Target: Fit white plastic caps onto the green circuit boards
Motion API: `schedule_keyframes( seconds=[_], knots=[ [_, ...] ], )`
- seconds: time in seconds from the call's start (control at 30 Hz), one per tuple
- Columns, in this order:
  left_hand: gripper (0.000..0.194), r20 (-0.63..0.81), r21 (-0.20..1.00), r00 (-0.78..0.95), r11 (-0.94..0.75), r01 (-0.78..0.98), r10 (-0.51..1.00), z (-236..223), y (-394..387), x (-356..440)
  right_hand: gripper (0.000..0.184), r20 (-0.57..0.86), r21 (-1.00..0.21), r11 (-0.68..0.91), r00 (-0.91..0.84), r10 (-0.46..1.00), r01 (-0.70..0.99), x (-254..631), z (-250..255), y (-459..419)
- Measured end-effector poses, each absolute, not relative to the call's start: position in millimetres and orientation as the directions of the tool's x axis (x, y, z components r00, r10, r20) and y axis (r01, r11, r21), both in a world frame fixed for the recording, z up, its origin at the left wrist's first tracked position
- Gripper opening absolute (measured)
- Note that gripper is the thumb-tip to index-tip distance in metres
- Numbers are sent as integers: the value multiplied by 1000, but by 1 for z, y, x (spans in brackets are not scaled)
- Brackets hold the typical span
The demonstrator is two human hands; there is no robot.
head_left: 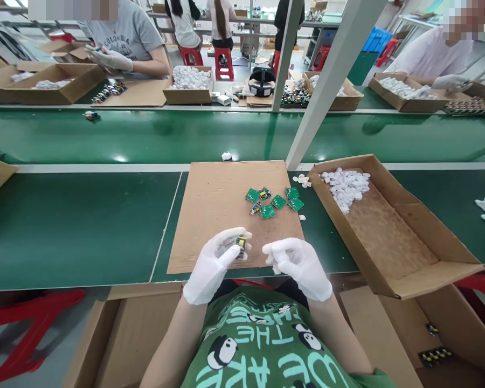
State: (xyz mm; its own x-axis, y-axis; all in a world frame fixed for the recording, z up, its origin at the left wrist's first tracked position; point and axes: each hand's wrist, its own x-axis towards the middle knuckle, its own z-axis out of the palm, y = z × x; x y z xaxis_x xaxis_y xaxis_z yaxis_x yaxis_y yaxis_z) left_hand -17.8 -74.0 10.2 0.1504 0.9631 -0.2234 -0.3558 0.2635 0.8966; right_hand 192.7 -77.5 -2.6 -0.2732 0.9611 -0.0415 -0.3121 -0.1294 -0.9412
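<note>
Left hand [216, 258] pinches a board [241, 244] at its fingertips, above the cardboard [214, 202] near its front edge; right hand [298, 262] curled, grasp unclear.

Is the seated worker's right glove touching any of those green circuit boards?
Apart. The head view shows a strip of bare cardboard between the right hand and the nearest green board.

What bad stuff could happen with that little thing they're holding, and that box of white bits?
The little circuit board might slip, because the gloved left hand pinches it in a small grip. The cardboard box pokes past the front edge of the table, so a bump could tip it and spill the white pieces.
</note>
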Motion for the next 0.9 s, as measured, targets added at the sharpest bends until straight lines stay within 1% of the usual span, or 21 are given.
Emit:
schedule_keyframes(
  seconds=[0.13,0.23,0.3,0.37,0.43,0.5,0.57,0.63,0.67,0.73,0.8,0.83,0.9],
  knots=[
    [33,-272,727,300,400,-558,914,12,-77,-13,15,-44,-965,-79,-143,989,-251,194,-2,-81],
    [33,-293,622,364,465,-630,884,14,-79,-6,10,-12,-967,-25,-53,999,-253,195,-2,-84],
    [31,-287,594,391,483,-643,874,16,-82,-3,10,-6,-958,-9,-11,1000,-286,196,0,-87],
    [31,-259,603,409,477,-639,875,19,-84,-1,15,-20,-956,-27,-26,999,-291,196,4,-89],
    [37,-228,643,415,456,-615,881,21,-86,1,19,-29,-969,-41,-54,998,-245,194,9,-91],
    [45,-209,697,406,426,-576,890,22,-87,2,14,-12,-986,-22,-61,998,-164,191,16,-92],
    [43,-189,751,376,380,-540,907,22,-88,4,10,36,-997,33,-42,998,-75,189,23,-92],
    [35,-177,790,342,341,-510,923,19,-90,5,20,121,-992,120,-61,991,-25,188,27,-91],
    [35,-178,799,331,332,-500,927,18,-90,6,26,167,-986,166,-83,982,-19,188,29,-91],
    [46,-187,809,313,327,-488,931,15,-91,7,32,237,-971,237,-141,961,-17,189,30,-92],
    [56,-181,831,285,302,-468,941,14,-92,6,30,262,-963,269,-153,953,27,189,29,-95],
    [57,-166,844,278,282,-456,946,14,-93,6,31,265,-958,277,-137,954,71,188,28,-96],
    [52,-125,853,300,257,-455,946,15,-94,5,38,270,-946,281,-84,959,163,186,27,-100]
  ],
)
